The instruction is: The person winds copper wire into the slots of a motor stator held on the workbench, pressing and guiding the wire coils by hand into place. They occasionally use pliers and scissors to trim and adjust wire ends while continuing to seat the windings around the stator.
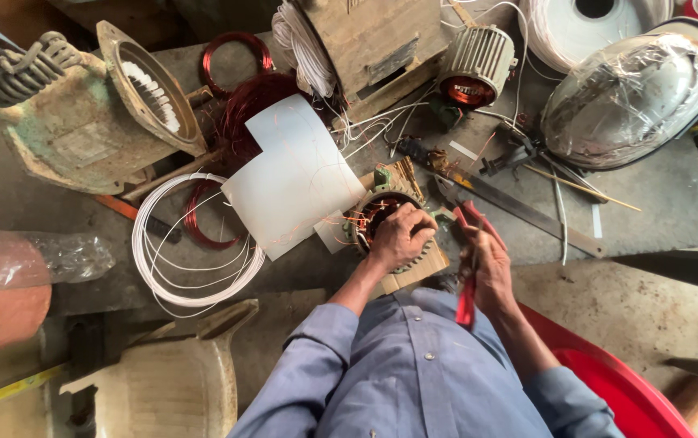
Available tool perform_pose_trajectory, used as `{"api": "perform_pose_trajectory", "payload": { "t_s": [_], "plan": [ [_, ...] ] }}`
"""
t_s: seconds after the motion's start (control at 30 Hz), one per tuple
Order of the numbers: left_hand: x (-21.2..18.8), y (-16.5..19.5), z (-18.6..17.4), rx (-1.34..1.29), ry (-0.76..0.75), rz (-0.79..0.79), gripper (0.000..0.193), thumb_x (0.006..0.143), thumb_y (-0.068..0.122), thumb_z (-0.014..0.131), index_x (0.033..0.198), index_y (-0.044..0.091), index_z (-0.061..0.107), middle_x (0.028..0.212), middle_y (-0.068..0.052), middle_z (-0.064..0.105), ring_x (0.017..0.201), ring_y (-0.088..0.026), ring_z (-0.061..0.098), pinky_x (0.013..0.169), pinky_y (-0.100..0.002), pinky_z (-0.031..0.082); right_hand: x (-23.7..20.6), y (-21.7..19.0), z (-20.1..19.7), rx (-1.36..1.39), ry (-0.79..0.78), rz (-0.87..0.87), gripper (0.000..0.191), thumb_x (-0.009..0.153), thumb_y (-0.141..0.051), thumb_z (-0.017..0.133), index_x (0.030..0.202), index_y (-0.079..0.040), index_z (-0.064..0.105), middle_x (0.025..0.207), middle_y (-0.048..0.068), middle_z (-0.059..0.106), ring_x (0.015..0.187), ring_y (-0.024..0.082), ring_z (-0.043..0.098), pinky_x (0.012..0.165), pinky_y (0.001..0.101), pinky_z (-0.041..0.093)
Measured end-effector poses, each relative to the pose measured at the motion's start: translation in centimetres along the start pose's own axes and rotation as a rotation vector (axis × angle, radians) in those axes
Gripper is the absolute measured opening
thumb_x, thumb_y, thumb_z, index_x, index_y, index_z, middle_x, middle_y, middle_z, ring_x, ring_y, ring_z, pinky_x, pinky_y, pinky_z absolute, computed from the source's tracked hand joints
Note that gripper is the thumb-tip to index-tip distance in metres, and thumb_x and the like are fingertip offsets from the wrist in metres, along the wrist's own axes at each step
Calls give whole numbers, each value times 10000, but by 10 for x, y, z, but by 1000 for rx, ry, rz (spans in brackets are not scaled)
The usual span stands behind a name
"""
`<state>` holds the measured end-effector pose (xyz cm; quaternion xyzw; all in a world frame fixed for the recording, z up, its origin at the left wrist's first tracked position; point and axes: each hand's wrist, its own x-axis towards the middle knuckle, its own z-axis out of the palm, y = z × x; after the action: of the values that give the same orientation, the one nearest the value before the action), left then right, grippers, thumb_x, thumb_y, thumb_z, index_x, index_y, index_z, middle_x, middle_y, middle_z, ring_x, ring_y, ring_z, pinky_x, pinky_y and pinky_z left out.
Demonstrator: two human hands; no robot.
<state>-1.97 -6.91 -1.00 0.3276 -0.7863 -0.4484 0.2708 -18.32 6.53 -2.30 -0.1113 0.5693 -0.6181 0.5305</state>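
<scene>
My left hand (pixel 400 235) is curled, its fingers (pixel 420 224) clenched down over the rim of a small round motor stator (pixel 383 221), which sits on a scrap of cardboard (pixel 414 274) on the desk (pixel 657 203), just in front of my chest. Copper windings show inside the stator's bore, to the left of my knuckles. My right hand (pixel 488 268) is just right of it, fingers wrapped around the red handles of a pair of pliers (pixel 468 268); the metal nose points away from me, beside the stator but apart from it as far as I can tell.

Touching the stator's left side lies a white sheet of insulating paper (pixel 296 174), with loose copper strands across it. Further left is a coil of white wire (pixel 195 259), and under the paper dark red coils of enamelled wire (pixel 239 105). At the far left stands a corroded greenish motor housing (pixel 81 122). Far from me, beyond the stator, is a second small finned motor (pixel 474 61) with copper inside, and to the right a plastic-wrapped domed cover (pixel 633 89). A long flat metal ruler (pixel 527 212) lies on the desk right of my hands. A red plastic basin (pixel 616 381) sits near my right elbow.
</scene>
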Motion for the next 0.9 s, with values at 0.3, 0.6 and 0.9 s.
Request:
{"api": "perform_pose_trajectory", "payload": {
  "t_s": [0.3, 0.6, 0.9],
  "plan": [
    [1, -5, 2, 12, -2, 7, 107, 883, 202, 706, 947, 117, 720, 919, -99, 657, 868, -307, 694, 746, -417, 559, -7, 14, 15, -2, -222, 169, 610, 990, -253, 579, 1558, -231, 357, 781, 14, 608, 494, 53, 456, 426, 221, 366],
    [0, -2, 5, 22, 25, 0, 97, 875, 213, 701, 911, 126, 726, 902, -76, 662, 855, -279, 700, 740, -403, 569, -31, 4, 1, 47, 52, 66, 490, 1023, -246, 585, 1501, -184, 493, 832, 29, 632, 498, 58, 457, 420, 229, 394],
    [0, -4, 5, 31, -12, -27, 112, 899, 220, 681, 950, 122, 702, 928, -81, 652, 857, -280, 694, 740, -406, 557, -22, 22, 33, 150, -52, 99, 477, 1018, -212, 593, 1478, -152, 482, 831, 17, 610, 531, 52, 477, 458, 222, 408]
  ]
}}
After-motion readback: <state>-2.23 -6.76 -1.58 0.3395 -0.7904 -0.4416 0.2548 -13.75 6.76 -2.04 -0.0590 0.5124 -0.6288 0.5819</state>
